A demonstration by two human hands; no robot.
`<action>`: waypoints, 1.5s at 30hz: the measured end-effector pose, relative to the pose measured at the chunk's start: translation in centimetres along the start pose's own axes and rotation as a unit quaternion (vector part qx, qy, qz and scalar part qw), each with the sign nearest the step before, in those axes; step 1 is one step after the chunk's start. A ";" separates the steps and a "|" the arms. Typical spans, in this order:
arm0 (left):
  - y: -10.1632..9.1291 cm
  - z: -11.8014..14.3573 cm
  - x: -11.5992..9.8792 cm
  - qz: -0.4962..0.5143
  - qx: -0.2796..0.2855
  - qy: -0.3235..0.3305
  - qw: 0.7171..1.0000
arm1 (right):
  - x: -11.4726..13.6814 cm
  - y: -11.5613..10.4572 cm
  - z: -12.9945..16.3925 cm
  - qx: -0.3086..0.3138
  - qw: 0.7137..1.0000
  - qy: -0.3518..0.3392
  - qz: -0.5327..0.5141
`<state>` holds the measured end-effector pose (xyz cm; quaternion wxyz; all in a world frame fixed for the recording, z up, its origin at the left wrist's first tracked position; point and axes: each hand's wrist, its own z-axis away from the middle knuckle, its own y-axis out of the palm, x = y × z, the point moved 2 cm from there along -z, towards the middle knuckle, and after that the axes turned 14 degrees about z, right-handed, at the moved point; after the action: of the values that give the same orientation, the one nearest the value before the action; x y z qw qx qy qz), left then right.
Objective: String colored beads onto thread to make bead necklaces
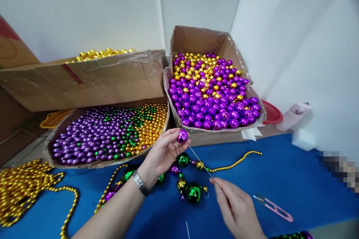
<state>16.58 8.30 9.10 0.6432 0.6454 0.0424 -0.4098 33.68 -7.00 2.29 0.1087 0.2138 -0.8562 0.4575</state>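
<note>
Bare forearm [119, 203], thin strand [194, 153], glossy round bead [182, 136]

Purple bead [182, 136], one, in left grip [164, 153]; thin strand [196, 155], one, in right grip [235, 205]; pink snips [276, 208], beside right grip; bead-filled carton [199, 41], beyond left grip.

1. No words, brands, numbers or signs can be read anywhere.
2. The brown carton [21, 46] at the far left edge bears a faint round mark [7, 47] below a red patch [7, 28]; what the mark shows is too dim to tell.
3. The long cardboard box [117, 84] has a slanting red strip [72, 74] on its side, with no legible lettering.
</note>
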 end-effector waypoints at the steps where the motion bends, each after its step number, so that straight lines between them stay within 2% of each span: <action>1: -0.3 0.3 0.2 0.004 -0.012 -0.002 1.000 | 0.2 0.2 0.0 0.005 1.000 -0.004 0.002; 5: -0.9 1.1 0.4 -0.033 -0.010 0.008 0.999 | 0.6 0.6 0.0 0.013 1.000 -0.006 0.011; 8: -1.3 1.4 0.2 -0.162 0.015 0.063 0.985 | 0.6 0.4 0.0 0.009 1.000 -0.006 0.012; 10: -1.8 1.6 0.0 -0.314 0.027 0.150 0.937 | 0.6 0.3 0.0 0.004 1.000 -0.003 0.013; 12: -2.2 1.9 -0.1 -0.451 0.041 0.241 0.859 | 0.6 0.2 0.0 0.010 1.000 -0.001 0.016; 14: -2.5 2.1 0.0 -0.531 0.062 0.296 0.792 | 0.7 0.2 0.0 0.016 1.000 -0.004 0.020; 17: -2.6 2.4 0.1 -0.590 0.083 0.337 0.729 | 0.8 0.3 0.0 0.016 0.999 -0.014 0.029; 23: -2.3 2.8 -0.1 -0.646 0.105 0.409 0.636 | 0.7 0.5 -0.1 0.011 0.998 -0.030 0.058; 27: -2.3 2.8 -0.1 -0.679 0.163 0.476 0.535 | 0.9 0.0 0.0 0.035 0.997 -0.025 0.057; 29: -2.3 2.9 -0.1 -0.682 0.181 0.495 0.506 | 1.0 -0.2 0.0 0.045 0.998 -0.021 0.045; 36: -2.7 3.0 0.2 -0.683 0.174 0.456 0.543 | 1.2 -0.4 -0.2 0.056 0.996 -0.025 0.057; 40: -2.8 3.6 1.1 -0.677 0.240 0.433 0.544 | 1.6 0.0 -0.5 0.049 0.997 -0.016 0.056; 42: -2.6 4.1 2.1 -0.667 0.274 0.405 0.562 | 1.8 0.6 -0.6 0.062 0.997 0.003 0.038; 45: -2.2 5.1 3.6 -0.625 0.294 0.390 0.609 | 2.0 1.5 -0.5 0.068 0.997 0.018 0.011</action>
<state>15.28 2.53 6.11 -0.0705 0.7153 0.5595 -0.4128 31.25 -6.36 2.20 0.1046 0.2027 -0.8233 0.5197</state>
